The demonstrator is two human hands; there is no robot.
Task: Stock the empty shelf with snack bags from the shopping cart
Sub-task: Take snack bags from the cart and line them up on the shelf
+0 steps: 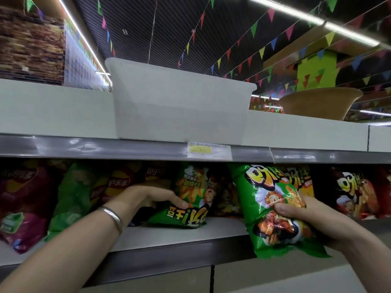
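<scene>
My right hand (304, 220) grips a green snack bag (273, 208) and holds it upright at the front edge of the shelf (179, 233). My left hand (152, 197) reaches into the shelf, its thumb and fingers on an upside-down green snack bag (186, 210) that leans among the stocked bags. A silver bangle sits on my left wrist. The shopping cart is out of view.
Purple, green and red chip bags (69, 195) fill the shelf's left part, dark red bags (355, 193) the right. On the shelf above stand a white plastic tub (179, 106) and a brown basket (317, 104). A price tag (209, 150) hangs on the rail.
</scene>
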